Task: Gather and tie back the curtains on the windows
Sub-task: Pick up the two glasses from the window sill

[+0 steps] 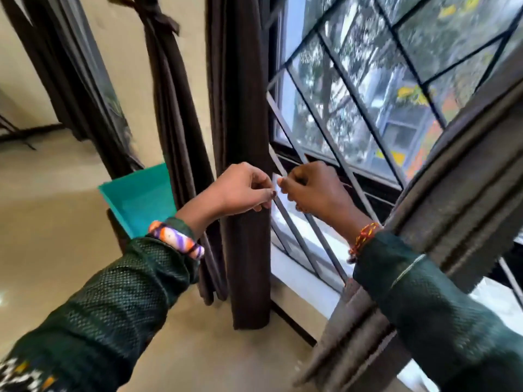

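A dark brown curtain (240, 108) hangs straight down at the left edge of the barred window (353, 89). My left hand (243, 188) is in front of it at sill height, with thumb and fingers pinched on the curtain's right edge. My right hand (311, 190) is just to the right, almost touching the left one. Its fingers are curled in front of the grille, and what they hold is hidden. A second brown curtain (458, 199), bunched into folds, hangs at the right and lies across my right forearm.
Further left, another dark curtain (172, 108) is gathered and knotted near the top (161, 15). A teal bin (141, 196) stands on the floor behind it. The window sill (300, 275) runs below my hands. Beige floor (51, 236) spreads to the left.
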Available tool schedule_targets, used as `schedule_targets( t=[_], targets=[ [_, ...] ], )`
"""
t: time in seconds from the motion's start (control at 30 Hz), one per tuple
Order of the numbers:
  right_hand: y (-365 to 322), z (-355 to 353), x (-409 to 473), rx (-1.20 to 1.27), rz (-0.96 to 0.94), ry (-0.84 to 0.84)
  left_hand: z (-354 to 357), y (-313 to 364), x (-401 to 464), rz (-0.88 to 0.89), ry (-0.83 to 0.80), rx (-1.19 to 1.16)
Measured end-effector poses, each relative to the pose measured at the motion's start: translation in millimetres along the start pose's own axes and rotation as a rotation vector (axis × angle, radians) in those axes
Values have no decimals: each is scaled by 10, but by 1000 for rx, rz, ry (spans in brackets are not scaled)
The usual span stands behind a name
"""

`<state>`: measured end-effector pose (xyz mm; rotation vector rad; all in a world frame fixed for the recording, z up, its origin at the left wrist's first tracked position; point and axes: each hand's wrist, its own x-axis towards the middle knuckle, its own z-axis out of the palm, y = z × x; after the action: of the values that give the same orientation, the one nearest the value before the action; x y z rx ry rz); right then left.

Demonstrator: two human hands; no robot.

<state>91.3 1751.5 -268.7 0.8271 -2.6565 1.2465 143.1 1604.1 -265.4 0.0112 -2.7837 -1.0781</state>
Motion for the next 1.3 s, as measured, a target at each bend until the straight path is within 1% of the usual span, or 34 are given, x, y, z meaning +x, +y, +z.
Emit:
schedule_targets(
  t=[0.1,0.2,0.27,0.37,0.43,0.57,0.63,0.77,0.93,1.07,1.13,1.3],
  targets=[
    [534,274,-8,10,140,-48,464,-325,227,-53,-117,-24],
    [981,532,-126,-30,254,-107,929,-550,347,-86,-261,-40],
    [1274,693,-191,-19,329,-96,1215,-661,437,-77,-355,8],
    [1662,915,-337,-1,441,-79,1614,-843,559,-89,-449,50],
    [1915,1041,-455,37,553,-22,1906,-889,636,-72,-531,33],
    [2287,1106,-726,81,773,175,2457,-793,764,87,-696,44],
    [2418,1071,-871,57,866,263,2689,-765,816,159,-780,61],
    [2552,950,-1152,-26,1071,370,2988,-757,785,232,-909,96],
    [2543,871,-1488,-30,1251,516,3140,-910,670,306,-986,84],
    [2488,936,-1628,-31,1351,623,3178,-1076,598,311,-1010,47],
    [2483,1053,-1641,0,1339,616,3210,-1147,610,296,-1008,35],
    [2715,1418,-1512,53,1313,459,3455,-1263,757,302,-981,64]
  ],
)
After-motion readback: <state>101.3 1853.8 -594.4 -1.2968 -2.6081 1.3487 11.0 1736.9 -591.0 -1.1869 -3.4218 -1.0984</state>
